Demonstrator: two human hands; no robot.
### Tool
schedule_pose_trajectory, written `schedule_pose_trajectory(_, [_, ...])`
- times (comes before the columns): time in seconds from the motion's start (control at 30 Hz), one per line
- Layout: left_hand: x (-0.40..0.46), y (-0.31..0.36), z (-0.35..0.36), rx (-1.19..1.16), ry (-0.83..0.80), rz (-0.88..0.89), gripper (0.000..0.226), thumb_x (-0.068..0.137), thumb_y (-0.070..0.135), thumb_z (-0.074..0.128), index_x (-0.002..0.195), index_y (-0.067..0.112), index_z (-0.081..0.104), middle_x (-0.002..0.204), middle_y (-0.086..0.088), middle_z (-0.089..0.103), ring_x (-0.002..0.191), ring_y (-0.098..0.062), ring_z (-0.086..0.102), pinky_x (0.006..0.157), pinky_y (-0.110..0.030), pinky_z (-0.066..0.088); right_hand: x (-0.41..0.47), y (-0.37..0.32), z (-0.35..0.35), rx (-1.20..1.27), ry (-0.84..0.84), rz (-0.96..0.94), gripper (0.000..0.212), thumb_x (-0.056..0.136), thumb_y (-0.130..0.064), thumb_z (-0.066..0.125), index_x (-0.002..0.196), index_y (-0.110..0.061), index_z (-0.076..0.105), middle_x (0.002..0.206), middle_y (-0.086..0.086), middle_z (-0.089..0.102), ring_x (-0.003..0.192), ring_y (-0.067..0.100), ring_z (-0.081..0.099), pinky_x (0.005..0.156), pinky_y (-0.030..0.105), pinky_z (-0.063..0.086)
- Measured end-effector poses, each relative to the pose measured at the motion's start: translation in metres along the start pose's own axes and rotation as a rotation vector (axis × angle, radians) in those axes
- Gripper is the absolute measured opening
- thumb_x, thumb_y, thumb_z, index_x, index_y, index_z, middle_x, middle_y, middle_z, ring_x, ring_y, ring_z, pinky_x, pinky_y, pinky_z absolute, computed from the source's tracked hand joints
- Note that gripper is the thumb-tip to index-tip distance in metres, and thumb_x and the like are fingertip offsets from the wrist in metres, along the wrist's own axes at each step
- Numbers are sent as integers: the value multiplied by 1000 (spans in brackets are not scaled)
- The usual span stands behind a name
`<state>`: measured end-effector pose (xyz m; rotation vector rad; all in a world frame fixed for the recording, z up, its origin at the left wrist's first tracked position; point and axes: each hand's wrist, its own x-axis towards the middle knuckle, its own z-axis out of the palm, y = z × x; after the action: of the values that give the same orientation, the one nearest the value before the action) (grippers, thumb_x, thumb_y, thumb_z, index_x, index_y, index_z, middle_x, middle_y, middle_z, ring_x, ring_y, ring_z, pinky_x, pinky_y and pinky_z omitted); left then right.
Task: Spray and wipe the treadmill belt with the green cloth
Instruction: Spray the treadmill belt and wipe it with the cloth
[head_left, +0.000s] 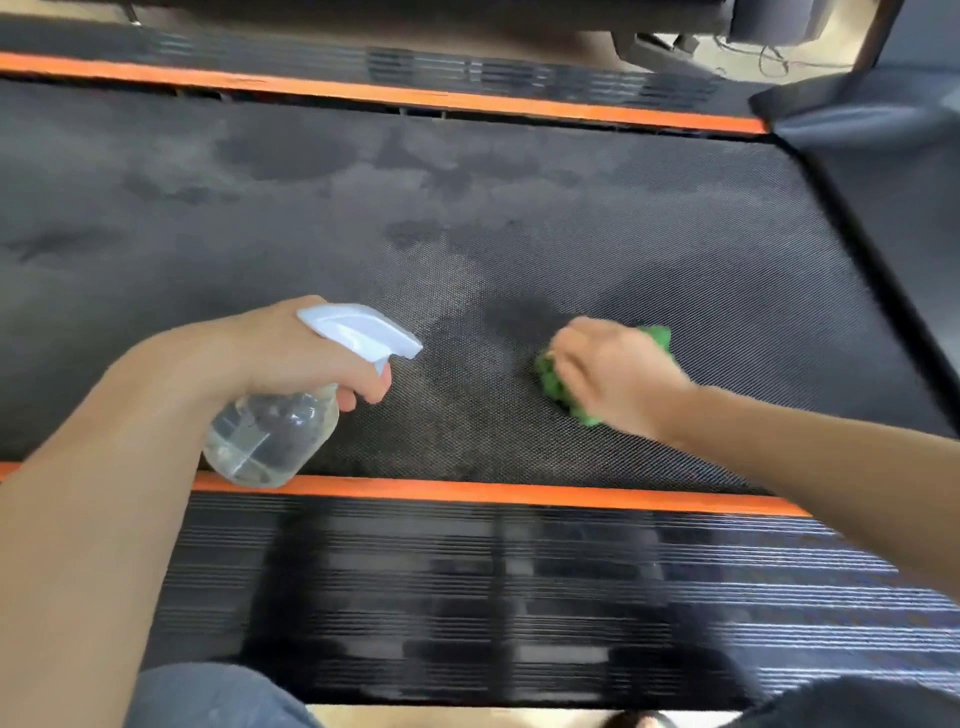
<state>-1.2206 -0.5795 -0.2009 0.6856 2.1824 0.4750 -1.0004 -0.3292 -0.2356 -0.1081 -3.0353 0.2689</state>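
I see the treadmill belt (571, 244) running across the view, dark woven texture, with darker wet-looking patches on its far half and one just beside the cloth. I can read no brand, label or writing on any item; the bottle carries none that shows.

My left hand (306, 353) grips the neck of the spray bottle (270, 431), fingers curled round it below the white trigger head (358, 332), forefinger at the trigger. The bottle is clear, tilted, its base over the near orange stripe (493, 491) at the belt's near edge, nozzle pointing along the belt toward the cloth.

My right hand (613, 371) rests on the green cloth (558, 384), fingers bent over and clutching the bunched fabric, which is pressed on the belt's near half. The hand is motion-blurred.

Edges: far orange stripe (363, 93) bounds the belt's far side; the black ribbed side rail (519, 587) lies outside the near stripe. A dark cover (872, 135) closes the belt's right end. Open belt lies beyond the cloth and leftward along the far half.
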Motion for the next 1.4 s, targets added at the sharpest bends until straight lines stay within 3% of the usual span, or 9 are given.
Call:
schedule_pose_trajectory(0.13, [-25,33,-1,28,-94,110,29,64,49,78,84,29,75,80,0,78,84,-28,75,74,-43,57,-2,14,-5,28,129,371,48,95,-40,29,87,-7,63,86,9,63,85,35,62,74,41,50])
schedule_pose_trajectory(0.27, [-31,44,-2,33,-67,123,7,80,36,81,81,31,77,77,-1,78,75,-24,72,62,-33,50,6,-76,23,208,34,11,40,94,-34,35,83,-9,64,83,9,64,80,31,60,79,40,49])
schedule_pose_trajectory(0.43, [-32,39,1,14,-79,98,15,74,40,80,84,29,77,73,-2,77,70,-16,66,65,-36,48,13,-50,8,98,-107,-413,22,100,-22,48,87,-11,62,84,5,57,77,24,55,75,33,45])
schedule_pose_trajectory(0.67, [-31,54,15,-12,1,196,17,72,41,78,80,27,72,61,8,61,53,-12,52,57,-28,41,63,13,17,8,233,357,30,103,-25,42,89,-5,61,87,10,60,83,33,60,70,38,47])
schedule_pose_trajectory(0.87, [-26,63,22,38,135,211,31,80,32,79,67,18,55,58,8,52,46,-10,46,47,-20,37,-15,-24,11,197,-34,-38,32,99,-33,38,81,-14,55,81,2,54,75,25,54,71,37,46])
schedule_pose_trajectory(1.0, [-22,64,31,105,203,180,37,80,39,79,64,22,51,59,11,55,53,-14,53,56,-27,41,-37,15,-7,2,-128,-313,26,104,-26,41,85,-16,56,84,-1,52,77,21,51,77,31,45])
schedule_pose_trajectory(1.17, [-23,78,37,166,329,114,26,83,48,73,77,25,63,76,8,67,74,-18,64,69,-33,44,-14,46,10,39,212,170,43,100,-37,32,87,-9,62,82,4,59,77,28,59,72,39,51])
schedule_pose_trajectory(1.3, [-19,81,36,83,394,105,22,85,50,72,97,31,73,83,12,69,86,-21,67,79,-34,47,-17,43,14,55,201,196,44,99,-38,31,89,-8,62,82,3,58,76,28,57,69,39,51])
schedule_pose_trajectory(1.4, [-18,82,37,142,388,112,24,84,49,72,96,28,74,80,10,68,76,-13,63,73,-33,44,-15,44,15,58,218,223,44,99,-38,32,90,-9,63,82,3,59,77,27,57,68,39,52])
